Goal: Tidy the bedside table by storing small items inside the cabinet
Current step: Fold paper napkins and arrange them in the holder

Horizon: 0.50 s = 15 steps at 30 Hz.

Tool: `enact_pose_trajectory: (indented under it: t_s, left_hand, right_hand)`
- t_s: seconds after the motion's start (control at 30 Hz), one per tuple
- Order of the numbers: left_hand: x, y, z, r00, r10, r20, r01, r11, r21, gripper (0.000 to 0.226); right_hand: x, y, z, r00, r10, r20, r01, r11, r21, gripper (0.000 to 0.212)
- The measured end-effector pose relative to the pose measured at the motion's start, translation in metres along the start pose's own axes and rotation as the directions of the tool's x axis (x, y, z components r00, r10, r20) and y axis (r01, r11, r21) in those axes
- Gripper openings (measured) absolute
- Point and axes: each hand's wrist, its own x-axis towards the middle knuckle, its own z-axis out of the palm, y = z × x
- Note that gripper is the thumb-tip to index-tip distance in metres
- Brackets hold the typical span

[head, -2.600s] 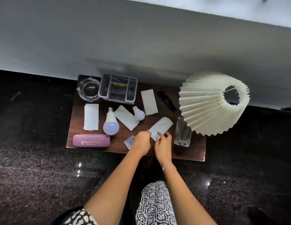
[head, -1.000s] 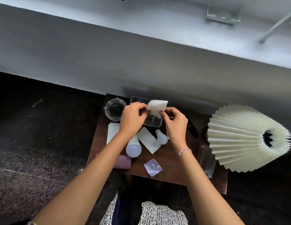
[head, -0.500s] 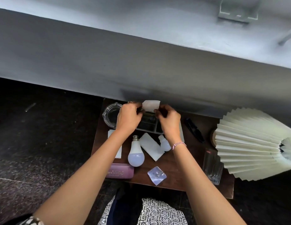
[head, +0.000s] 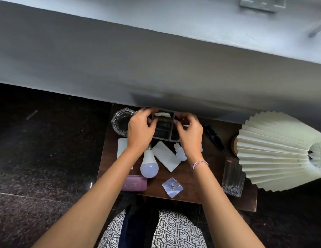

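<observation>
Seen from above, a dark brown wooden bedside table [head: 206, 178] fills the lower centre of the frame, its far edge against a grey wall. Both hands meet over a clear plastic compartment organiser [head: 165, 128] at the table's upper middle. The left hand [head: 140, 129] and the right hand [head: 189, 133] have their fingers curled inward toward a small white folded paper [head: 162, 114], which lies in a far compartment of the organiser; motion blur at the fingertips prevents telling whether either hand pinches it or merely touches it. The hands cover the organiser's left and right ends. Just left of it stands a clear faceted glass bowl [head: 121, 121], partly hidden by the left hand. Below the hands lie a large white LED bulb [head: 149, 166], a white flat packet [head: 166, 158], a small white bulb [head: 180, 153], and another white sheet [head: 122, 147] half covered by the left forearm. Near the front edge are a pink rectangular case [head: 135, 183], its lettering unreadable, and a translucent square adhesive hook [head: 172, 187]. At the right stand a clear cut-glass tumbler [head: 233, 178] and a cream pleated lampshade [head: 276, 153], which conceals most of its round base. A black object [head: 214, 139] lies between them, too dark to identify.
</observation>
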Motion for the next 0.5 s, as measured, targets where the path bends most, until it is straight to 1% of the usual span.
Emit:
enact_pose_trajectory:
  t_s: [0.13,0.23,0.37,0.5]
  left_hand:
    - [-0.036,0.003,0.005,0.998,-0.059,-0.03,0.056,0.994,-0.092,0.027]
    - [-0.064,0.005,0.013,0.986,-0.163,-0.032,0.156,0.974,-0.162,0.023]
    - [-0.099,0.008,0.031,0.954,-0.297,0.038,0.298,0.932,-0.207,0.019]
    - [-0.118,0.011,0.051,0.87,-0.463,0.172,0.493,0.823,-0.282,0.019]
  right_hand:
    - [-0.032,0.006,-0.013,1.0,-0.021,-0.006,0.021,0.999,0.037,0.012]
    - [-0.057,0.016,-0.019,0.999,-0.031,0.044,0.029,0.998,0.052,0.012]
    - [-0.081,0.035,-0.021,0.99,-0.025,0.142,0.023,1.0,0.014,0.013]
    - [-0.091,0.051,-0.021,0.971,-0.05,0.234,0.065,0.996,-0.059,0.018]
